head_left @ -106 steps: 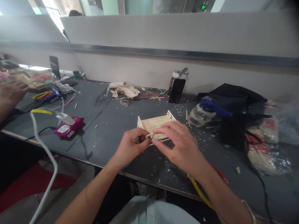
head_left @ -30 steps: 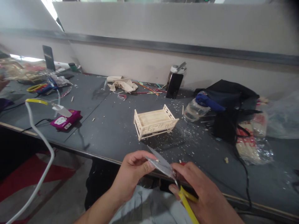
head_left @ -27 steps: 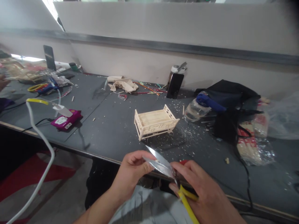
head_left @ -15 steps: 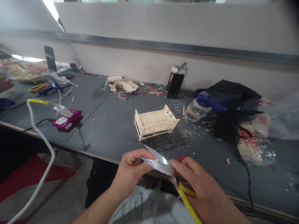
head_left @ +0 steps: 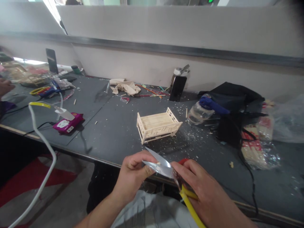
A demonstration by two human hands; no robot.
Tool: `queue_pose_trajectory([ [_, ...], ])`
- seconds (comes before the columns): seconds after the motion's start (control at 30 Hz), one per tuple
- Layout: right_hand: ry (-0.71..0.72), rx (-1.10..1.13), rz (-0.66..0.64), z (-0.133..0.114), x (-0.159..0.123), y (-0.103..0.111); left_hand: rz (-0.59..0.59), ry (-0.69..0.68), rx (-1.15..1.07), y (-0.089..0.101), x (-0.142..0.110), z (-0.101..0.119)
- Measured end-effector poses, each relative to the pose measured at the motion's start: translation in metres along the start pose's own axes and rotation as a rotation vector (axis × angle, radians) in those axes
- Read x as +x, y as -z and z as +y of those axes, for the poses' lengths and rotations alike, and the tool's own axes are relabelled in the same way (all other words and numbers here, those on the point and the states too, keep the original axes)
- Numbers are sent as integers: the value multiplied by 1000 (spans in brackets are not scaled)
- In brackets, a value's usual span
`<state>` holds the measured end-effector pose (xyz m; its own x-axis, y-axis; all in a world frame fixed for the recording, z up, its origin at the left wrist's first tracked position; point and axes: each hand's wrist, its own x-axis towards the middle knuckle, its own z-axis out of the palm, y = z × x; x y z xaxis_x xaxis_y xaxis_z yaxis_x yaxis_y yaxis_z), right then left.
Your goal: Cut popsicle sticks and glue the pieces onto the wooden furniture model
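My right hand (head_left: 201,183) is closed round the yellow and red handles of a pair of scissors (head_left: 163,170), whose blades are parted and point left. My left hand (head_left: 134,172) pinches a small pale wooden stick (head_left: 158,163) between thumb and fingers. Only a short end of the stick shows, lying between the blades; the fingers hide the rest. Just beyond the blades, a miniature bed made of wooden sticks (head_left: 158,125) stands upright on the dark table (head_left: 114,126), apart from both hands.
A glue gun with a blue body (head_left: 211,104) rests on a clear jar (head_left: 199,114) at right, beside plastic-wrapped sticks (head_left: 254,148). A phone (head_left: 178,88) leans at the back. A purple power strip (head_left: 68,123) and white cable (head_left: 45,142) are left. A person's hand (head_left: 6,87) shows far left.
The view has tilted very slightly. Both hands and the scissors keep nearly the same position, with the blades still parted around the stick; the bed has not moved.
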<state>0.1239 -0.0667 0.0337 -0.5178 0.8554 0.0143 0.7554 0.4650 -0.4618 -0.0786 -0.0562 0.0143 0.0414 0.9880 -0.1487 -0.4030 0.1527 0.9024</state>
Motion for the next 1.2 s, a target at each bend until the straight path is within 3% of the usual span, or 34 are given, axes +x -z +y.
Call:
queue_pose_trajectory([
  [0.3,69,-57,9,8,1,-7,-37,-76,-4,3,2,-7],
  [0.5,157,-134,46,16,1,-14,-6,-55,36,7,-1,-12],
  [0.67,119,-224,11,18,5,-9,36,-31,66,4,-1,-8],
  [1.0,156,-171,3,19,8,-3,-36,21,32,1,-2,-7],
  [1.1,145,-183,96,28,1,0,-98,59,-16,6,-2,-7],
  [1.2,14,-186,232,48,-8,3,-131,91,-59,11,0,-2],
])
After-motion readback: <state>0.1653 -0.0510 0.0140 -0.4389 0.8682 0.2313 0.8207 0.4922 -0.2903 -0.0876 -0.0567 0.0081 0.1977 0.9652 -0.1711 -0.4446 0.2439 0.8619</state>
